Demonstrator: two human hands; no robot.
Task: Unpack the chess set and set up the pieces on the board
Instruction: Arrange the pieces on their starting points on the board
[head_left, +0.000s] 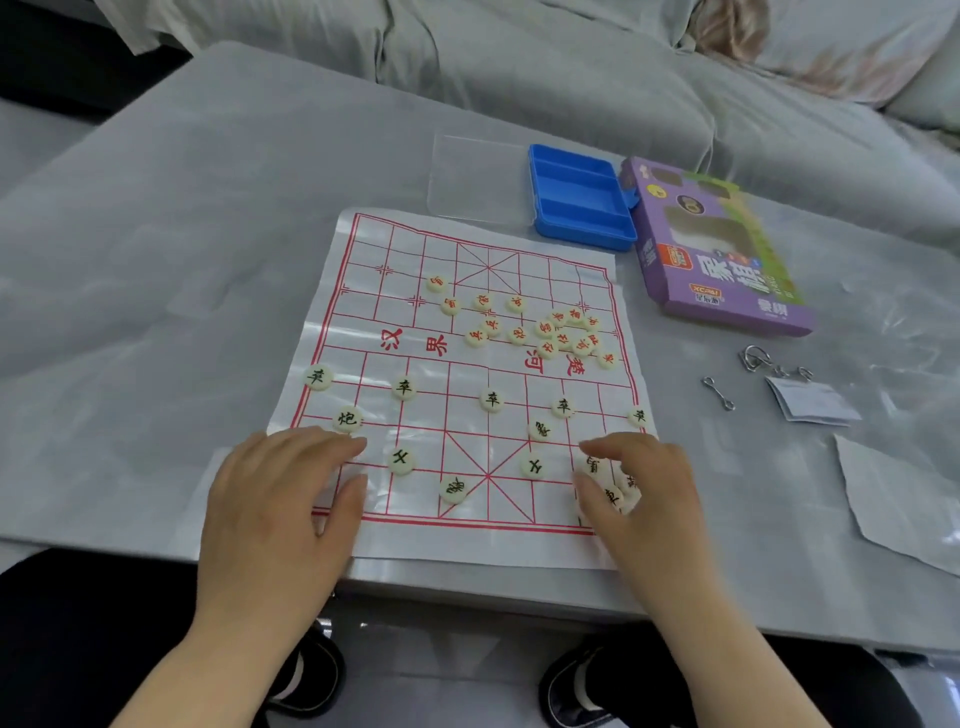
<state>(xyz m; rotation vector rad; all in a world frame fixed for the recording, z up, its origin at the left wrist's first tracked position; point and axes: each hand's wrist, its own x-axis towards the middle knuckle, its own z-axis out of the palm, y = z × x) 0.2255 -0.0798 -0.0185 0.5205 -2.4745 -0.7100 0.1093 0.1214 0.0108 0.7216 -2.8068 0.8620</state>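
Your left hand (280, 499) lies flat, fingers relaxed, on the board (405, 249) at seven o'clock. Your right hand (641, 499) pinches a piece (592, 464) at five o'clock. The red pieces (545, 327) cluster toward one o'clock.

- Chess board (467, 332): near-left corner covered by the left hand (283, 499), which lies flat; near-right corner covered by the right hand (641, 499).
- Black-lettered pieces (613, 496) under the right fingers: partly showing, blurred, characters unreadable; whether one is gripped cannot be told.
- Red-lettered pieces (563, 335), heaped far right: characters too small to read, count uncertain.
- Purple box (722, 249): print blurred.
- White sheet (904, 504): cut off by the right edge.
- Leaflet (810, 405): text illegible.
- Metal wire puzzles (753, 358): form unclear.
- Shoes (311, 675): each partly behind a forearm.
- Forearms: cut off at the bottom edge.
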